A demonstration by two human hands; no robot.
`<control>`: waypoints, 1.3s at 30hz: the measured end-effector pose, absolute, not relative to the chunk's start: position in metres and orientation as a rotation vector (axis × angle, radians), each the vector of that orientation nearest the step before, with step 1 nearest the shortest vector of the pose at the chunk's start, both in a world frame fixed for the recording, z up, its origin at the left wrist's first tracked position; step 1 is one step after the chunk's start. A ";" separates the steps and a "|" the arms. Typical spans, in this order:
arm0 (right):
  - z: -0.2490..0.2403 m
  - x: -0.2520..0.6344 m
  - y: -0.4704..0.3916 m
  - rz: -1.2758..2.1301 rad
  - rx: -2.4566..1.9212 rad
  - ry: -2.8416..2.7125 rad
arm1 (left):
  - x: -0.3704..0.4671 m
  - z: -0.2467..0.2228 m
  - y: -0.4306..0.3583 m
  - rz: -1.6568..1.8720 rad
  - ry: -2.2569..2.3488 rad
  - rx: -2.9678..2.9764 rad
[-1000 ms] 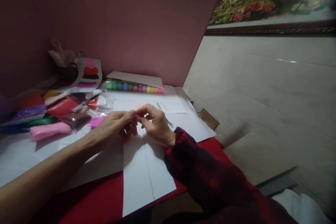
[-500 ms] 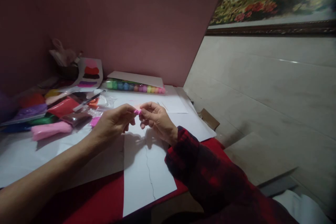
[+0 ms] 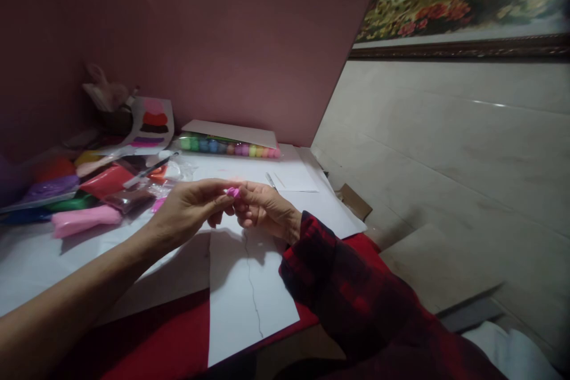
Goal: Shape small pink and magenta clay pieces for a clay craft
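Between my two hands is a small lump of bright pink modelling clay [image 3: 233,192]. My left hand [image 3: 193,205] pinches it from the left, thumb against fingertips. From the other side my right hand [image 3: 265,205] grips the same lump with thumb and curled fingers. Both hands are raised above a white paper sheet [image 3: 236,309] with a wavy dark line drawn down it. Partly hidden behind my left wrist lies more bright pink clay [image 3: 158,205].
Several clay packets, among them a light pink one [image 3: 86,221] and a red one [image 3: 109,183], crowd the left. A clear pack of coloured clay balls [image 3: 229,147] lies at the back. A pen [image 3: 271,180] rests beyond my right hand. Red cloth [image 3: 169,332] covers the table.
My hands have drawn closer together around the pink clay, and my right fingers have curled in more. The pen behind my right hand now shows.
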State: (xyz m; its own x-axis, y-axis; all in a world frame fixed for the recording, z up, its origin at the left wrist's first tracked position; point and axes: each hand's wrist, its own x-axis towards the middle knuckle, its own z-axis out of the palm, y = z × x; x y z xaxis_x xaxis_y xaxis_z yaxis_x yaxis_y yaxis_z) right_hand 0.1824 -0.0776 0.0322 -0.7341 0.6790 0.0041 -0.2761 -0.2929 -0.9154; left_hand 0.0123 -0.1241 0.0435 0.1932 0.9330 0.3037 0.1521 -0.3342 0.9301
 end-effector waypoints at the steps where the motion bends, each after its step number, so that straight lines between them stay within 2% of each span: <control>1: 0.031 0.182 -0.078 2.018 -0.537 -1.380 | 0.012 0.044 -0.125 1.207 1.029 1.640; 7: 0.024 0.178 -0.077 1.785 -0.585 -1.441 | 0.015 0.048 -0.126 1.200 0.999 1.500; 16: 0.029 0.174 -0.080 1.279 -0.525 -1.647 | 0.014 0.040 -0.121 1.091 1.243 1.718; 22: 0.025 0.174 -0.080 1.178 -0.576 -1.650 | 0.013 0.042 -0.121 1.182 1.100 1.481; 30: 0.026 0.175 -0.090 0.788 -0.495 -1.811 | 0.009 0.041 -0.121 1.067 0.882 1.225; 39: 0.028 0.177 -0.088 0.585 -0.540 -1.865 | 0.009 0.041 -0.117 1.153 0.897 1.217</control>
